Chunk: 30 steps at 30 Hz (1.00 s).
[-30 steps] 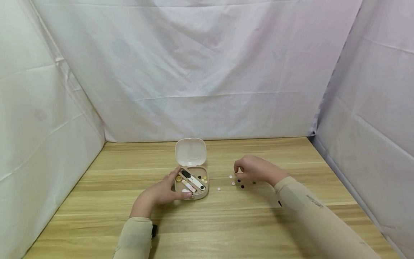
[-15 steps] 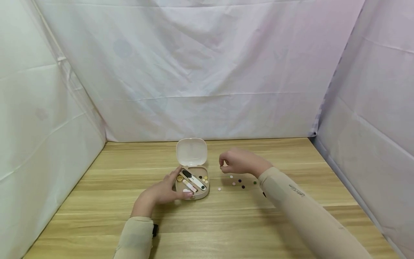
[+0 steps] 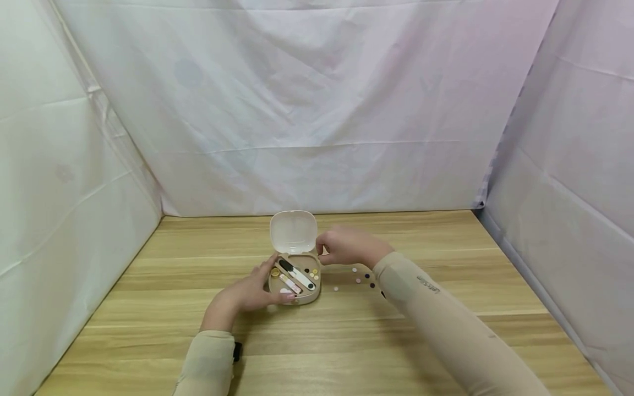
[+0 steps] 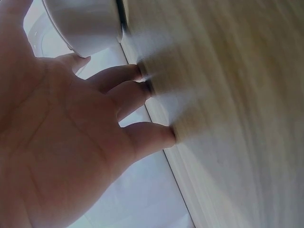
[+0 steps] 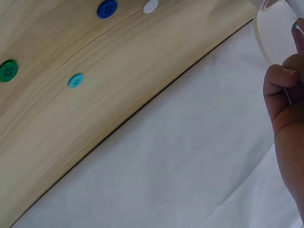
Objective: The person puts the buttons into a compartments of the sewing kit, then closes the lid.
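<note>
A small pale sewing box point(image 3: 309, 298) stands on the table with its lid point(image 3: 294, 232) raised. Inside lie black-and-white snips point(image 3: 297, 274), a gold thimble-like ring point(image 3: 275, 272), a pink-and-white strip point(image 3: 290, 284) and several small buttons point(image 3: 315, 271). My left hand point(image 3: 242, 292) grips the box's left side, thumb at the front and index finger at the back corner; its other fingers touch the table in the left wrist view. My right hand point(image 3: 349, 246) is at the box's back right corner, pinching a small button point(image 5: 295, 25), mostly hidden by the fingers.
Loose buttons lie right of the box: a pale one point(image 3: 336, 289), a white one point(image 3: 354, 270) and dark ones point(image 3: 372, 285). The right wrist view shows green point(image 5: 8, 70), turquoise point(image 5: 76, 80) and blue point(image 5: 107, 8) buttons. White cloth point(image 3: 317, 110) hangs behind the table.
My right hand has lifted from among the loose buttons and moved left to the box's back right corner. My left hand has stayed on the box.
</note>
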Each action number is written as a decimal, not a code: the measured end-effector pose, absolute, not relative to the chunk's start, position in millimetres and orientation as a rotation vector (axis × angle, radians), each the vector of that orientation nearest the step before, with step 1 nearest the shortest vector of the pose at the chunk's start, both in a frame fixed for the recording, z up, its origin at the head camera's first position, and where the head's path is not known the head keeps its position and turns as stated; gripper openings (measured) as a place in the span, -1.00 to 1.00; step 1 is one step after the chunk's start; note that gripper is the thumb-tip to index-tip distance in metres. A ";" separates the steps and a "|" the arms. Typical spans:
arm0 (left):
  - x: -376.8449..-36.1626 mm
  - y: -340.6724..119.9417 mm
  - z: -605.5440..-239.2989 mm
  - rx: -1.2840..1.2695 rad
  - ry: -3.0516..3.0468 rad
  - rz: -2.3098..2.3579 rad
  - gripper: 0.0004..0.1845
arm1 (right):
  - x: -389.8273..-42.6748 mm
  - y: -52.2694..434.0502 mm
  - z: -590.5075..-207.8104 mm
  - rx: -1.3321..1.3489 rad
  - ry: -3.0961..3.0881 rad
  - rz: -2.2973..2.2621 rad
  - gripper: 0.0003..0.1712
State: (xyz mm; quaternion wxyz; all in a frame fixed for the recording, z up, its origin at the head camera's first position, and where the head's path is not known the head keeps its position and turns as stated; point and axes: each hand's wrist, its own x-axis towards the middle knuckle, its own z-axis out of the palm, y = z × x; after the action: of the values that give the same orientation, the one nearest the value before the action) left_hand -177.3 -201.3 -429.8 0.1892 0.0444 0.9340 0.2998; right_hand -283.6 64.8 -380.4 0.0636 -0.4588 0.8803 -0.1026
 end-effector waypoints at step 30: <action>-177.5 -202.3 -430.5 0.141 2.622 0.858 0.35 | -278.2 41.6 -401.9 -1.399 2.619 -0.273 -0.91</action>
State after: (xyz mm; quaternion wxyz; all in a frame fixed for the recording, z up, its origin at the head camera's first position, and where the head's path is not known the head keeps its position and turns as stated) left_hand -177.5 -202.3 -430.5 0.1884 0.0503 0.9322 0.3049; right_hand -278.2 41.6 -401.9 0.0799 -0.4677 0.8755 -0.0914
